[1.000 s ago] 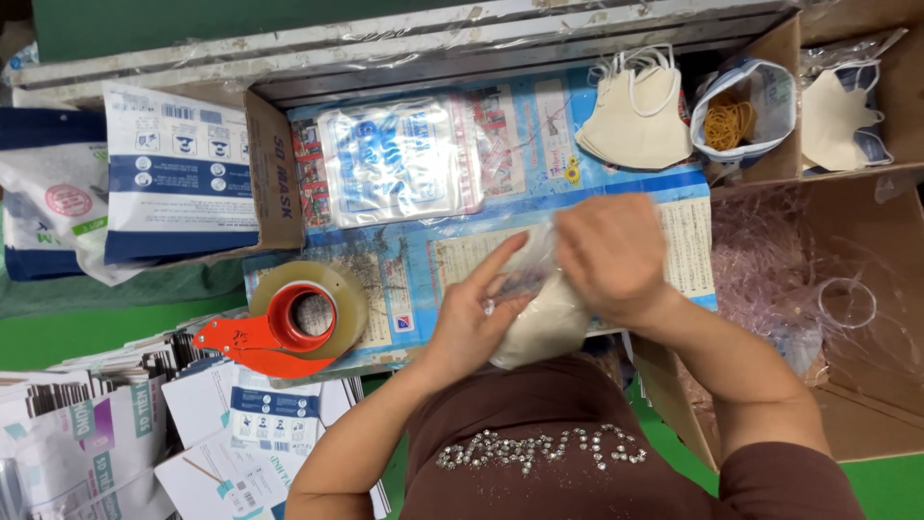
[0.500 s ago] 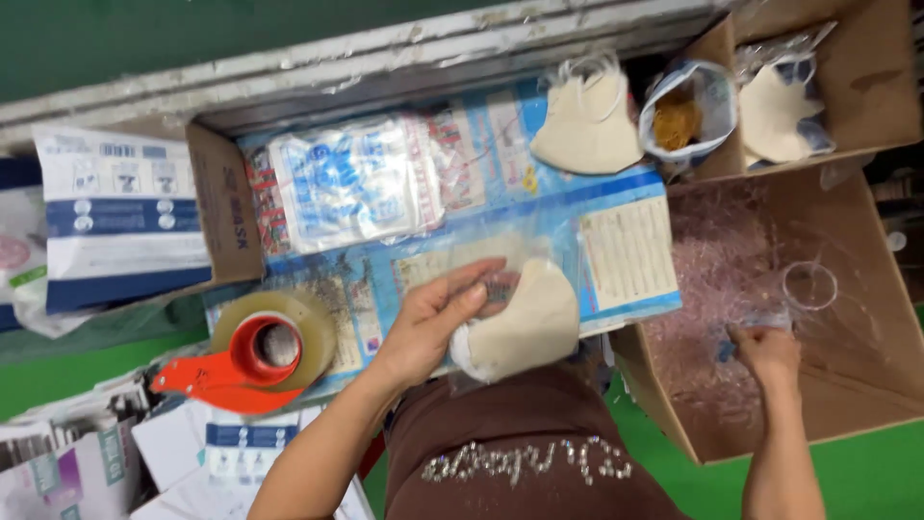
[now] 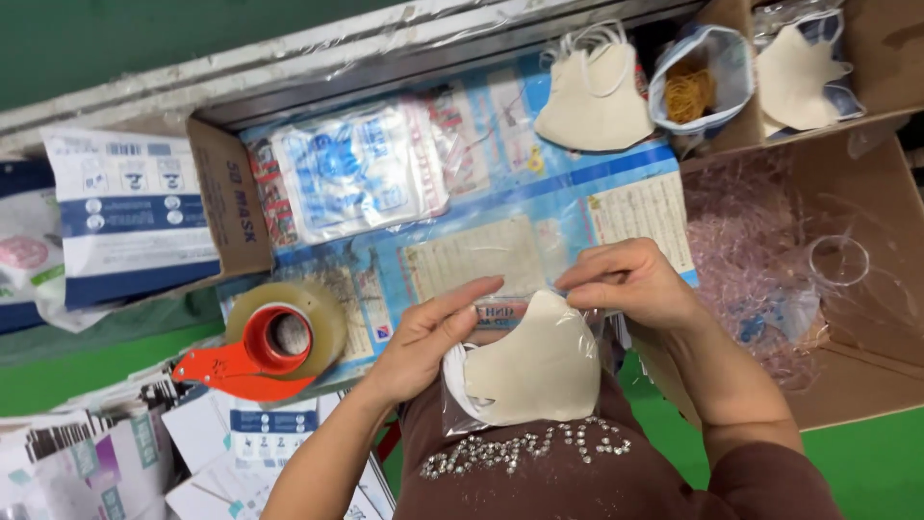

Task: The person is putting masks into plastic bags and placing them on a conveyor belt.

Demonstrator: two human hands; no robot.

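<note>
**Both hands on a bagged face mask at the near edge of the tabletop**

Your left hand (image 3: 423, 337) lies flat on the clear plastic sleeve (image 3: 525, 376) that holds a cream-coloured folded fabric face mask (image 3: 539, 371); its fingers (image 3: 472, 294) are stretched out and close together, pressing on the sleeve's top left corner. Your right hand (image 3: 630, 284) sits at 1 o'clock from the mask, its fingers curled and pinching the sleeve's upper edge. The bagged mask rests just in front of your body, at the near edge of the blue printed sheet (image 3: 577, 207) that covers the tabletop.

At 9 o'clock from your left hand, a red-handled tape dispenser with a roll of clear tape (image 3: 274, 342) lies on the sheet. At 11 o'clock sits a stack of clear printed packets (image 3: 356, 173). At 12 o'clock from your right hand, well apart from it, a second cream mask with white ear loops (image 3: 592, 101) lies loose, with a small blue-rimmed bag of tan rubber bands (image 3: 693, 87) just beside it. At 3 o'clock stands an open brown cardboard box (image 3: 857, 385) filled with crumpled clear plastic.
</note>
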